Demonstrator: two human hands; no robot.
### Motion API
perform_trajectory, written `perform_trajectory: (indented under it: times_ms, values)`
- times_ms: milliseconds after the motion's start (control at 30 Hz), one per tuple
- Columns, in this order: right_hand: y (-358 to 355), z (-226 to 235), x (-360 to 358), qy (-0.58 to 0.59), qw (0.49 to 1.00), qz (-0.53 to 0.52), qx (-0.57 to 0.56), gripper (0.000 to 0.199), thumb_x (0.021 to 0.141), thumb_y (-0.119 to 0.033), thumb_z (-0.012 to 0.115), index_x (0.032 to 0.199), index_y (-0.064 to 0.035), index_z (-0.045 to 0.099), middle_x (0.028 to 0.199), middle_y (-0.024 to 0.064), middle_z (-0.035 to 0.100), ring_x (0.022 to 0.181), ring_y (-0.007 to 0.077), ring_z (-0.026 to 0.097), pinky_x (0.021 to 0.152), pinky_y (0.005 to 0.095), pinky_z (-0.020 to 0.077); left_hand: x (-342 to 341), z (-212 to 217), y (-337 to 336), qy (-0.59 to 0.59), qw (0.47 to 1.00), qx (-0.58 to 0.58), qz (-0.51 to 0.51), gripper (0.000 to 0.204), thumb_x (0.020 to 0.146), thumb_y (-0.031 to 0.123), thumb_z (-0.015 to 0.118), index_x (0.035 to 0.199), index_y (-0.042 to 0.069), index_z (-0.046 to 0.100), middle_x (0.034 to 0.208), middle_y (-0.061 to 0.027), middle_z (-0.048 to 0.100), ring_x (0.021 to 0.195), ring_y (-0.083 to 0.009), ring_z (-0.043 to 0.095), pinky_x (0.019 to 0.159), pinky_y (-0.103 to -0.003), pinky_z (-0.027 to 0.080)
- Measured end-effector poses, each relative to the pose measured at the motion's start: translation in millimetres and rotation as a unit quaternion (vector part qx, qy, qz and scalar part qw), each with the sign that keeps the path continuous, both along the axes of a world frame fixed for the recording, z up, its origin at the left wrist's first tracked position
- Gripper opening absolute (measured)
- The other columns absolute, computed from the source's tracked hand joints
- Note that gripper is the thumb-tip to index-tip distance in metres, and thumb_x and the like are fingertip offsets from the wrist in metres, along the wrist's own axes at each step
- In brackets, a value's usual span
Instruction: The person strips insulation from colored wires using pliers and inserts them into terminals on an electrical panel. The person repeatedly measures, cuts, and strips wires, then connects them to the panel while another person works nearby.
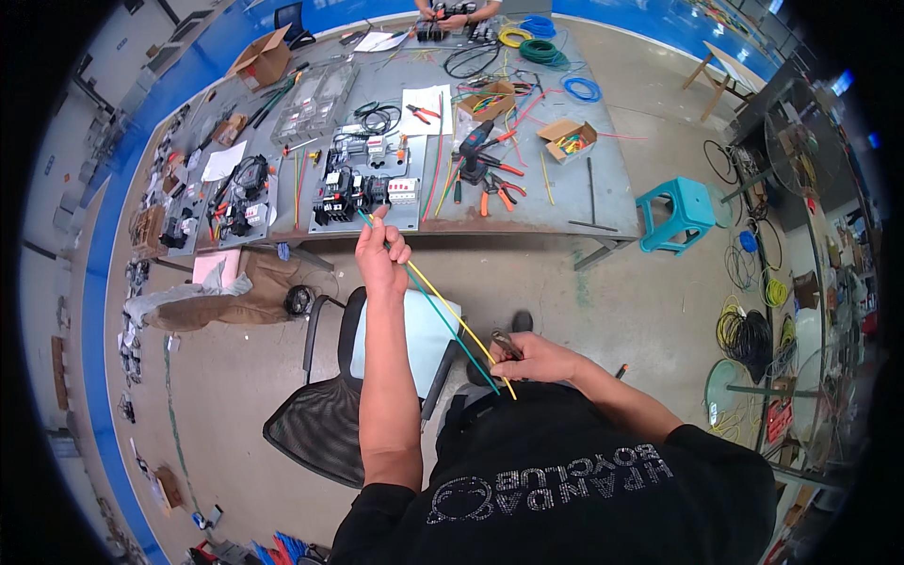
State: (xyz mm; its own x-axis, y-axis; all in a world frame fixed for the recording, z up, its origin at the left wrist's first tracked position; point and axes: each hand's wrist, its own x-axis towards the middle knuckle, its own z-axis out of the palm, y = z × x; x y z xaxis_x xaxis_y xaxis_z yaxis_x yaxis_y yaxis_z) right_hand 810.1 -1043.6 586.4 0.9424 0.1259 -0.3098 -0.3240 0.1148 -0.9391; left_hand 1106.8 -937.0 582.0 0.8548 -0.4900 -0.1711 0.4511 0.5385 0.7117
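Observation:
My left hand [380,259] is raised near the front edge of the workbench, fingers closed on a yellow wire [443,299] and a green wire [468,357]. Their short upper ends poke out above the fingertips, by the electrical panel [391,218]. From there both wires slant down to the right, toward my waist. My right hand [539,358] is closed around a dark metal hand tool [507,345], its exact kind unclear. The lower wire ends hang beside this hand; whether its fingers touch them I cannot tell.
Red-handled pliers [496,193], a power drill [471,155] and a carton of wire pieces [569,141] lie on the workbench [603,193]. A turquoise stool [678,212] stands right; an office chair [320,428] is close left. Another person's hands [454,21] work across the bench.

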Motion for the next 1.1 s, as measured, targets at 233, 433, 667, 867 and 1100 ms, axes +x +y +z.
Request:
perform_trajectory:
  times_ms: [233, 433, 667, 867, 1100]
  values:
    - [-63, -38, 119, 0.001, 0.997, 0.08, 0.001, 0.023, 0.092, -0.022, 0.073, 0.093, -0.0039, 0.058, 0.075, 0.0003, 0.06, 0.065, 0.0073, 0.055, 0.06, 0.0264, 0.0461, 107, -50, -2, 0.019, 0.996, 0.081, 0.025, 0.03, 0.107, 0.025, 0.051, 0.129, 0.005, 0.057, 0.074, 0.0005, 0.054, 0.056, -0.0101, 0.045, 0.053, -0.029, 0.042]
    - [-128, -157, 212, 0.099, 0.994, -0.051, -0.003, 0.021, 0.09, -0.018, 0.074, 0.095, -0.0031, 0.06, 0.075, 0.0027, 0.063, 0.063, 0.0096, 0.058, 0.054, 0.0279, 0.0472, 146, -73, -6, 0.107, 0.955, 0.262, 0.095, 0.042, 0.108, 0.035, 0.048, 0.138, 0.006, 0.048, 0.108, -0.0154, 0.067, 0.083, -0.0261, 0.069, 0.073, -0.038, 0.06]
    - [-206, -261, 307, 0.172, 0.963, -0.204, -0.042, 0.019, 0.087, -0.014, 0.074, 0.091, -0.0035, 0.059, 0.069, 0.0053, 0.064, 0.057, 0.0121, 0.062, 0.052, 0.0294, 0.0496, 86, -119, 24, 0.237, 0.925, 0.264, 0.134, 0.043, 0.108, 0.04, 0.046, 0.131, 0.005, 0.054, 0.069, 0.0006, 0.051, 0.052, -0.0099, 0.04, 0.048, -0.026, 0.033]
    - [-244, -349, 365, 0.189, 0.932, -0.195, -0.241, 0.031, 0.085, -0.027, 0.074, 0.098, -0.0002, 0.066, 0.078, 0.0098, 0.07, 0.066, 0.0183, 0.068, 0.057, 0.0329, 0.0518, 36, -95, -26, 0.258, 0.912, 0.281, 0.149, 0.035, 0.108, 0.03, 0.047, 0.129, 0.004, 0.056, 0.07, 0.0015, 0.05, 0.05, -0.0069, 0.032, 0.046, -0.024, 0.026]
    - [-174, -202, 400, 0.215, 0.968, 0.051, 0.123, 0.029, 0.09, -0.029, 0.077, 0.102, -0.0035, 0.071, 0.072, 0.001, 0.063, 0.057, 0.0063, 0.053, 0.052, 0.0224, 0.0411, 28, -82, -55, 0.161, 0.905, 0.39, 0.05, 0.032, 0.108, 0.028, 0.048, 0.12, 0.003, 0.062, 0.063, 0.0038, 0.044, 0.047, -0.0039, 0.033, 0.043, -0.022, 0.025]
